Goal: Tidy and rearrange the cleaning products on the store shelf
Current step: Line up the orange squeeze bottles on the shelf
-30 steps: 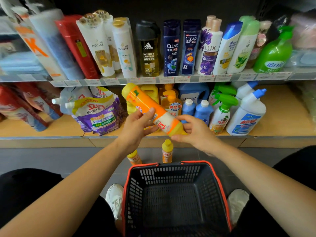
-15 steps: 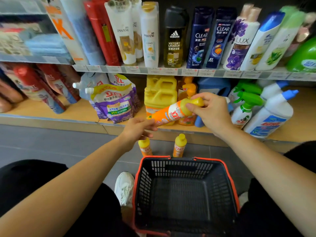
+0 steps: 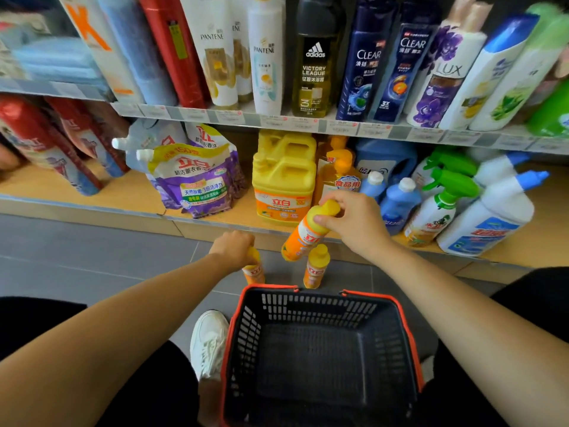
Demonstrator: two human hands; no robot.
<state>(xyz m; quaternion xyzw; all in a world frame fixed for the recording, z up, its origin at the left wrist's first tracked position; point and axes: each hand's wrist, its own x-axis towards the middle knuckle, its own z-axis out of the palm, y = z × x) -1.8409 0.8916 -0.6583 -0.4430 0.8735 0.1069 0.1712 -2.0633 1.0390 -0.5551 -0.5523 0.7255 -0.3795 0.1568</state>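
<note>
Three orange detergent bottles with yellow caps are in play before the lower shelf [image 3: 92,192]. The right hand [image 3: 354,223] pinches one tilted bottle [image 3: 303,238] by its cap, holding it in front of the shelf edge at twelve o'clock from the black shopping basket [image 3: 323,292]. The left hand [image 3: 234,248] is curled over the cap of a second bottle [image 3: 254,271], which stands on the floor tiles at eleven o'clock from the basket. A third bottle [image 3: 317,268] stands untouched between them. The step in hand appears to be returning stray bottles to the shelf. Next, the tilted bottle likely needs lifting toward twelve o'clock, righting, and setting down near the yellow jug [image 3: 284,180] without knocking the blue bottles [image 3: 397,201] at three o'clock.
</note>
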